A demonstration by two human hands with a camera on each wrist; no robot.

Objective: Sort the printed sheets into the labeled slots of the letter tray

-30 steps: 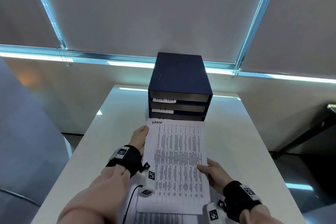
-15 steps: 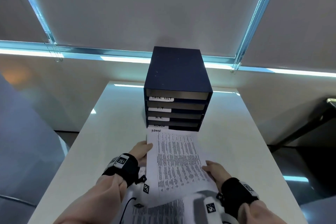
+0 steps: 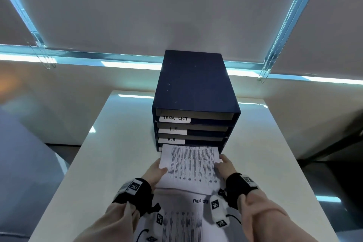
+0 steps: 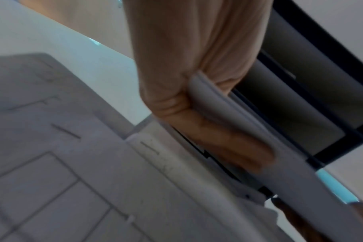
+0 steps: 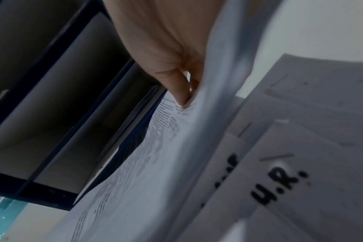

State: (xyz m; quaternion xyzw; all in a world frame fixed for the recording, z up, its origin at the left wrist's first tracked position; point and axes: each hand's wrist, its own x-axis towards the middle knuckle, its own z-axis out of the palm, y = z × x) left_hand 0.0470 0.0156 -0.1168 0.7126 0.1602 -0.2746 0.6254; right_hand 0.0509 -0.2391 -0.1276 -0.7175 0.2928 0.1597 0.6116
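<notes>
head view: both hands, left hand and right hand, pinch the printed sheet by its side edges, keeping it flat to feed the letter tray's lowest slot.

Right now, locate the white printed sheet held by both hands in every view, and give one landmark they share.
Head: white printed sheet, lower centre, front edge entering the bottom slot of the dark blue letter tray, held by the left hand and right hand.
Left wrist: its edge runs diagonally, centre right, under the fingers.
Right wrist: it curves through the centre.
Shared landmark: the tray's dark slots.
</notes>
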